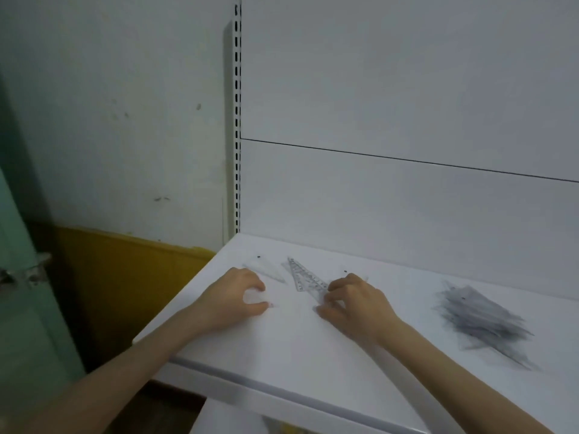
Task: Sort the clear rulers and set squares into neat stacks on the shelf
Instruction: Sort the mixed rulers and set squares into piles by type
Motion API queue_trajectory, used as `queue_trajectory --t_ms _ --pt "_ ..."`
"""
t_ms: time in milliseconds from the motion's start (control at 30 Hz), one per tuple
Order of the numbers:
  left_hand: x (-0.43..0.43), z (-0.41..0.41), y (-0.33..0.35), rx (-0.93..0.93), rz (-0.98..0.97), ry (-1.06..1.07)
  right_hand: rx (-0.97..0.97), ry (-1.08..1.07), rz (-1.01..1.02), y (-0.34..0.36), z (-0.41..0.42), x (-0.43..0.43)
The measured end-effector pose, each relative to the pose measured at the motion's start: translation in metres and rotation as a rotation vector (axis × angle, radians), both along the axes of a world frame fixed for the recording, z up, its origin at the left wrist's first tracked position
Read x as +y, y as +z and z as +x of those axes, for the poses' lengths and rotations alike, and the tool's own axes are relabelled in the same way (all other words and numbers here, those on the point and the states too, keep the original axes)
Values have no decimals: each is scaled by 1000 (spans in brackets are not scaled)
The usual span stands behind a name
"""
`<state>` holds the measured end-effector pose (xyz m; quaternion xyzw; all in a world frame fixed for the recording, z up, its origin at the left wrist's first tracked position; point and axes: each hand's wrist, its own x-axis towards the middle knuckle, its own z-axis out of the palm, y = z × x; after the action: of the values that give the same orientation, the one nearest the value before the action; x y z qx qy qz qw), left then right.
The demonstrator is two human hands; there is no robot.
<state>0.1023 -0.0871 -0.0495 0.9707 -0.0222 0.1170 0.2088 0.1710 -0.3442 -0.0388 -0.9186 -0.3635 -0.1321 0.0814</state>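
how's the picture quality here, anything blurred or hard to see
Head view: dim, flat light, no glare; the pile of clear rulers on the right is smeared into grey streaks; the set square by the right hand shows faint scale marks; a clear piece beyond the left hand nearly vanishes against the white shelf.

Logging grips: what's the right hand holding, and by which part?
The right hand grips the clear plastic triangular set square by its near corner, fingers curled on it.

Upright [237,120]: white slotted post.
Shelf [297,349]: white, at the upright's foot.
Wall [125,104]: left of upright, scuffed white above a yellow band [125,264].
Back panels [407,73]: right of upright, white, one dark seam.
Door [18,292]: far left of upright, green, metal latch [28,275].
Light: dim.
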Motion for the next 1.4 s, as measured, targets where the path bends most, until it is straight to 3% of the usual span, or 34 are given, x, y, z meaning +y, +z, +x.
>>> queue_trajectory --t_ms 167,400,533,667,900,1067,1300,1400 --pt "20 -10 5 -22 33 -139 162 -44 101 1 -20 22" --pt "25 -41 2 -8 31 -172 166 -54 116 2 -70 28" --pt "29 -69 3 180 10 -221 102 -11 51 1 -99 16" --pt "36 -94 7 360 172 -294 59 26 -116 0 -120 2" --pt "38 -123 13 248 262 -378 152 20 10 3 -149 -6" --pt "35 -135 24 116 359 -280 171 -71 214 8 -155 -13" --pt "-3 -106 40 -197 236 -247 378 -184 567 20 -154 -45" --pt "-36 -77 47 -294 155 -314 360 -223 666 23 -152 -73"
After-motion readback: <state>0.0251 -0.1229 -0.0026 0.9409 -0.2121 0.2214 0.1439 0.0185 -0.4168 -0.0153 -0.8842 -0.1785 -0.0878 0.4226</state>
